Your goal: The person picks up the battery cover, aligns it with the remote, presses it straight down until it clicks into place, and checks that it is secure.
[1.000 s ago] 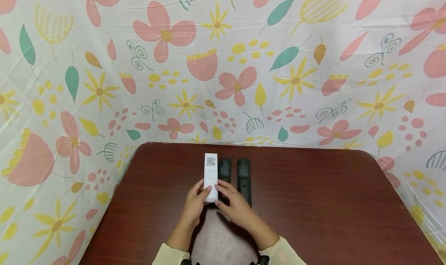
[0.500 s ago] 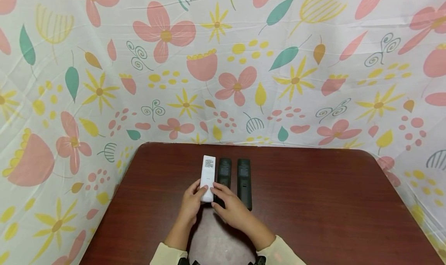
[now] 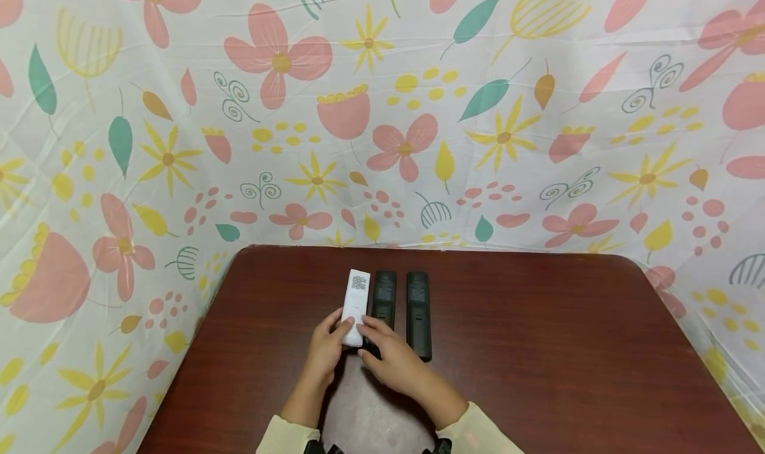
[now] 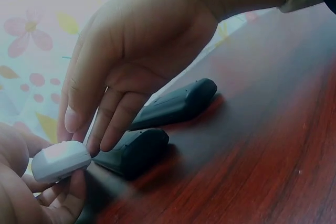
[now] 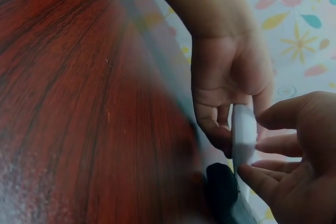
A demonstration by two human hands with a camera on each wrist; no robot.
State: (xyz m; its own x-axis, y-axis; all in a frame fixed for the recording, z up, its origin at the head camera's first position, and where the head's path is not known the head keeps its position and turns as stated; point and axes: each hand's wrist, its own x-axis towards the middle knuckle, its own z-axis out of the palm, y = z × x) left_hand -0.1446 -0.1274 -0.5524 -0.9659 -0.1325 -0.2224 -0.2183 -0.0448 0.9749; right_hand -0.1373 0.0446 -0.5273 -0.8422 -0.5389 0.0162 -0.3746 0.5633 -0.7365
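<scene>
My left hand holds a white remote control, thumb on its upward face and fingers under its left side. A printed code label shows near the remote's far end, which points away from me. The fingertips of my right hand touch the remote's right edge near its close end; its fingers look fairly straight in the left wrist view. Just right of the white remote lies a black remote control, its near part hidden by my right hand. Another black remote control lies parallel, farther right.
A dark red-brown wooden table spreads beneath the remotes, with rounded far corners. A white cloth printed with flowers hangs along the back and sides. A pale reflection shows on the table near my wrists.
The white remote has shifted slightly left and toward me with both hands, uncovering more of the black remote beside it. The black remotes stay in place.
</scene>
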